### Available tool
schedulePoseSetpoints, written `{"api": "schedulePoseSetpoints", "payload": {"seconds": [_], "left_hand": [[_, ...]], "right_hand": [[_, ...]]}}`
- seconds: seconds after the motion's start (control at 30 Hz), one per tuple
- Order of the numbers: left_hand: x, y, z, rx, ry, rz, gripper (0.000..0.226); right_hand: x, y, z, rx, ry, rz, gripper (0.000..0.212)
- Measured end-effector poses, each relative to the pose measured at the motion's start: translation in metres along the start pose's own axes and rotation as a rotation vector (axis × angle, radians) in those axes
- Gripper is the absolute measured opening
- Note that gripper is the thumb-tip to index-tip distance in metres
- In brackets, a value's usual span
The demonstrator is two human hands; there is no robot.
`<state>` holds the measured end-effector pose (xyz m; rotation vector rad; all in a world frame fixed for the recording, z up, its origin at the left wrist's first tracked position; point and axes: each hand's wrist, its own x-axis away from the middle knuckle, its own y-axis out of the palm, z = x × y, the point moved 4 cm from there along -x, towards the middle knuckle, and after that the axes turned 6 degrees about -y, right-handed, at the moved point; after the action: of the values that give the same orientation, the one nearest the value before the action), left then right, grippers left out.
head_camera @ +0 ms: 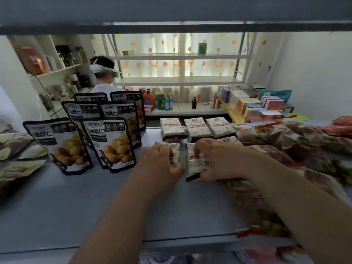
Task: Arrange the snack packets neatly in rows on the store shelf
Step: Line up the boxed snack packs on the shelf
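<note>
While filling the shelf (76, 206), just copy the back row (197, 127) of three; nudge the pair flush just in front, edges parallel, gaps even; keep left grip (160, 162) curled over left packet (174, 151), right grip (219, 159) pinching right packet (196, 162).

My left hand (162, 162), curled over a small white-and-red snack packet (175, 149), is covering all but its right edge. My right hand (219, 161) is gripping a second white-and-red packet (196, 164) and hiding its right side. Both my forearms are running off the bottom edge. The rear black stand-up pouches (91, 97) are sitting half hidden behind the front ones. The heap of red-and-green printed bags (304, 141) is spilling past the right edge. Print on the far coloured boxes (253, 105) is showing too small to read.
</note>
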<state>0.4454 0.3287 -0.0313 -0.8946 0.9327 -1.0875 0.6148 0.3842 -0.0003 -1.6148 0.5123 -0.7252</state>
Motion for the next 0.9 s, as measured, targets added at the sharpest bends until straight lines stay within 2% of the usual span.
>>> {"api": "schedulePoseSetpoints", "payload": {"seconds": [0.17,0.27,0.4,0.47,0.67,0.77,0.9], "left_hand": [[0.002,0.000,0.001,-0.018,0.005,0.022,0.050],[0.004,-0.002,0.006,-0.069,0.093,0.065,0.054],[0.015,0.003,0.028,-0.141,0.307,-0.016,0.066],[0.019,0.010,0.038,-0.218,0.370,-0.034,0.064],[0.019,0.016,0.043,-0.268,0.344,-0.032,0.067],[0.023,0.009,0.045,-0.232,0.385,0.008,0.064],[0.045,-0.001,0.068,-0.095,0.514,0.037,0.048]], "right_hand": [[0.016,0.005,0.002,-0.006,-0.029,0.071,0.070],[0.046,0.007,0.019,-0.052,0.111,0.190,0.072],[0.072,0.027,0.041,-0.129,0.301,0.237,0.064],[0.074,0.034,0.040,-0.156,0.296,0.258,0.062],[0.101,0.031,0.024,-0.203,0.222,0.421,0.058],[0.123,0.035,0.019,-0.223,0.207,0.360,0.069],[0.138,0.052,0.011,-0.210,0.137,0.123,0.101]]}}
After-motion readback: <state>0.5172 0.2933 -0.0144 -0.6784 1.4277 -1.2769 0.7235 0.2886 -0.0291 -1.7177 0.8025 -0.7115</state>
